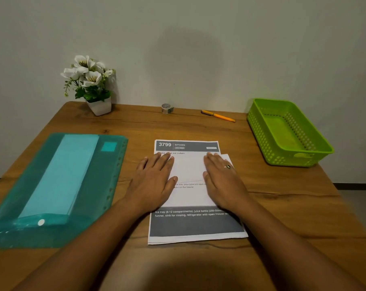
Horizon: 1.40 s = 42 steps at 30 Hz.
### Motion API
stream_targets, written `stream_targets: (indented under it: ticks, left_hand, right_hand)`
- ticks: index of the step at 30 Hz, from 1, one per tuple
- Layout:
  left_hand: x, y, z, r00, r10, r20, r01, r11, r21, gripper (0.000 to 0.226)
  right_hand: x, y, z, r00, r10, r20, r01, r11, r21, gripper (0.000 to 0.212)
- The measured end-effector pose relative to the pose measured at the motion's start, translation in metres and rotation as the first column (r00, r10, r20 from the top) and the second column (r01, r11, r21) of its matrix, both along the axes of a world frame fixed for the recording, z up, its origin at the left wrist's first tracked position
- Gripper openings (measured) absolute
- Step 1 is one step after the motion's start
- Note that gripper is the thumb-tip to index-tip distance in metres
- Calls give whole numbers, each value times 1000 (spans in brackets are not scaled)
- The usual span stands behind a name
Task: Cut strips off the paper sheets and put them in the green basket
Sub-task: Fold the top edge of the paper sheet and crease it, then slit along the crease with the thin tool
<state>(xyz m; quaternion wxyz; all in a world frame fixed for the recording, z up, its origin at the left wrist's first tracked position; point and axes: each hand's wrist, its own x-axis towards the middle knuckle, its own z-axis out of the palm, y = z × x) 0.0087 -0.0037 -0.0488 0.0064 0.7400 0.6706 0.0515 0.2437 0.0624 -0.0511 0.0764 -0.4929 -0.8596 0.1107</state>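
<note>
A printed paper sheet (190,169) with grey bands at top and bottom lies in the middle of the wooden table, with another sheet's edge showing under it at the right. My left hand (154,181) lies flat on the sheet's left side, fingers straight. My right hand (222,177), with a ring on one finger, lies flat on its right side. The green basket (316,141) stands at the far right with nothing visible inside. No cutting tool shows in either hand.
A teal plastic folder (51,192) holding light blue paper lies at the left. A white pot of flowers (93,87), a tape roll (167,108) and an orange pen-like tool (218,116) sit along the back wall.
</note>
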Motion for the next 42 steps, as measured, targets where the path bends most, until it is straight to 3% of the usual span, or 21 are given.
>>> stream_targets:
  ticks: [8, 13, 17, 26, 35, 42]
  left_hand:
    - [1, 0, 0, 1000, -1, -8, 1, 1000, -12, 74]
    - [0, 0, 1, 1000, 5, -10, -5, 1000, -16, 75]
    - [2, 0, 1, 1000, -1, 1, 1, 1000, -15, 75]
    - [1, 0, 2, 1000, -3, -8, 3, 1000, -30, 80]
    - [0, -14, 9, 990, 105, -91, -112, 991, -77, 72]
    - [-8, -18, 22, 996, 79, 29, -77, 995, -58, 65]
  right_hand:
    - [19, 12, 7, 987, -116, 111, 112, 993, 42, 60]
    - [-38, -19, 12, 994, 98, 56, -100, 994, 34, 57]
    - [-54, -31, 5, 989, 148, 17, -148, 988, 31, 56]
    - [26, 4, 1, 995, -98, 29, 98, 995, -19, 67]
    - [25, 3, 0, 992, -119, 35, 119, 993, -24, 58]
    - [15, -1, 14, 990, -125, 67, 126, 992, -15, 58]
